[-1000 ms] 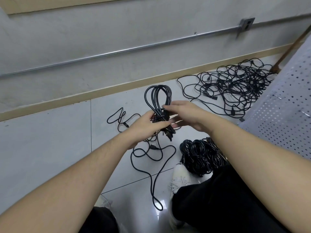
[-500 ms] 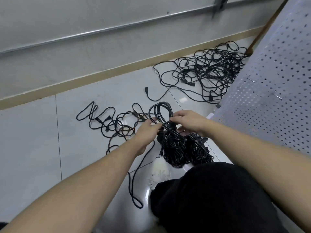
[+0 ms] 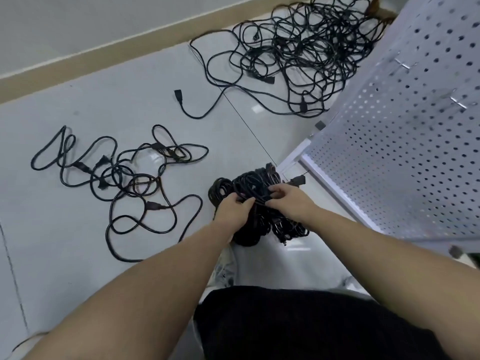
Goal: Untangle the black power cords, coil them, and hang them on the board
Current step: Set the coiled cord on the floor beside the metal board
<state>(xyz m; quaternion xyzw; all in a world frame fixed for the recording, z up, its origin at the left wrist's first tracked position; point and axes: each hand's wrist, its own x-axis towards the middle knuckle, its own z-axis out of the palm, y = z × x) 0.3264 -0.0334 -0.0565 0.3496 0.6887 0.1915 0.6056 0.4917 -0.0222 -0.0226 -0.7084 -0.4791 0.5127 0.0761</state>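
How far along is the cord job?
Early. Done: a pile of coiled cords on the floor. In hand: left hand and right hand grip a coil on it. Left: small tangle, big tangle; pegboard shows none hung.

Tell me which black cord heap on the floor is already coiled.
The bundle heap under both hands: tight coils. The left tangle and far tangle lie loose.

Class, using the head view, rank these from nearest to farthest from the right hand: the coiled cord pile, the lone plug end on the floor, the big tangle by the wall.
From the right hand:
1. Coiled cord pile, under it.
2. Lone plug end, upper left.
3. Big tangle, top, by the wall.
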